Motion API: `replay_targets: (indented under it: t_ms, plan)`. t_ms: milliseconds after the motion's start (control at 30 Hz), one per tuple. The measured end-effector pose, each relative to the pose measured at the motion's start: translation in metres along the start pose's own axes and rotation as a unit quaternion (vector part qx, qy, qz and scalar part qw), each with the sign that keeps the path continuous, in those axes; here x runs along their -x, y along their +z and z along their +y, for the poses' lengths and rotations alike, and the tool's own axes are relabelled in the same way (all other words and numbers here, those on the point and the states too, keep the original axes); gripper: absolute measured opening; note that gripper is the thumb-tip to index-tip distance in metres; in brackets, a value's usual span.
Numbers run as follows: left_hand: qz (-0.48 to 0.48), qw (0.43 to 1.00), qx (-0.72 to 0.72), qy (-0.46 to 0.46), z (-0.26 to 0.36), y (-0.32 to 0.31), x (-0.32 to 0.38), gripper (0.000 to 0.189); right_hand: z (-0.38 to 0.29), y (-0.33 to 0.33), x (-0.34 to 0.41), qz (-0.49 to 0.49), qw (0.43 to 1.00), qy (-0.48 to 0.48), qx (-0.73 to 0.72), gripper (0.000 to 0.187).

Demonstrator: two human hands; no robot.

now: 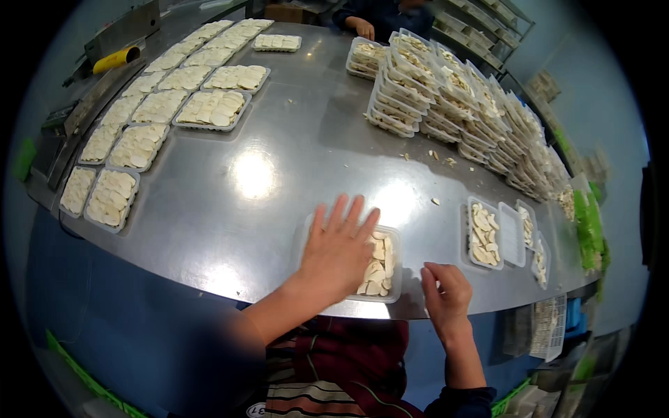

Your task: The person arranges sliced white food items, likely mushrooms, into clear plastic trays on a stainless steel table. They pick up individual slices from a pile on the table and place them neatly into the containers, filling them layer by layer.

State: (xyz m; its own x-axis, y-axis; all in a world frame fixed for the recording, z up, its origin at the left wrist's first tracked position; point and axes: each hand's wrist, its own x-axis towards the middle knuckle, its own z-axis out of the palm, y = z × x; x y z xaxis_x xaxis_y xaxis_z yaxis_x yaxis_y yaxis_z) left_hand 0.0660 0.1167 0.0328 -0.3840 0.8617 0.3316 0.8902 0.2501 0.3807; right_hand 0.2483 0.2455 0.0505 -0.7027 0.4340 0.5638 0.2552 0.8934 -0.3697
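Observation:
A clear plastic tray of pale sliced pieces, seemingly mushroom (pixel 384 261), lies at the near edge of the steel table. Flat over its left part, with fingers spread, is my left hand (pixel 339 251); it hides much of the contents. To the right of the tray, my right hand (pixel 448 292) is held with curled fingers by the table's edge; whether something small is between thumb and fingertips cannot be told. Further right stand a tray of loose slices (pixel 485 235), an empty white tray (pixel 511 234) and two more part-filled trays (pixel 541 264).
Filled trays (pixel 149 146) stand in rows at the left. Tall stacks of filled trays (pixel 418 78) rise at the back right, with scattered bits (pixel 435 201) before them. A co-worker's hand (pixel 361 27) is at the far edge. A white basket (pixel 549 326) is below right.

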Motion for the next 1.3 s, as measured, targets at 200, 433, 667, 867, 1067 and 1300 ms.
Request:
replay_targets:
  t_ms: [200, 433, 667, 867, 1067, 1300]
  plan:
    - [0.173, 0.935, 0.188, -0.247, -0.066, -0.043, 0.049, 0.039, 0.016, 0.000, 0.034, 0.015, 0.955, 0.266, -0.126, 0.011]
    - [0.123, 0.941, 0.227, -0.217, -0.045, -0.025, 0.068, 0.040, 0.002, 0.024, 0.042, 0.016, 0.907, 0.371, -0.199, 0.017]
    - [0.063, 0.969, 0.186, -0.149, -0.029, -0.024, 0.047, 0.058, -0.056, 0.029, -0.017, -0.061, 0.988, 0.034, -0.136, 0.016]
    - [0.111, 0.950, 0.246, -0.155, -0.042, -0.019, 0.056, 0.049, -0.075, 0.059, -0.041, -0.186, 0.982, -0.014, -0.016, 0.020]
    - [0.186, 0.928, 0.279, -0.164, -0.051, -0.014, 0.057, 0.041, -0.076, 0.068, -0.047, -0.223, 0.975, 0.007, 0.010, 0.020]
    - [0.208, 0.927, 0.276, -0.144, -0.052, -0.014, 0.060, 0.038, -0.085, 0.054, -0.055, -0.241, 0.961, 0.129, -0.043, 0.028]
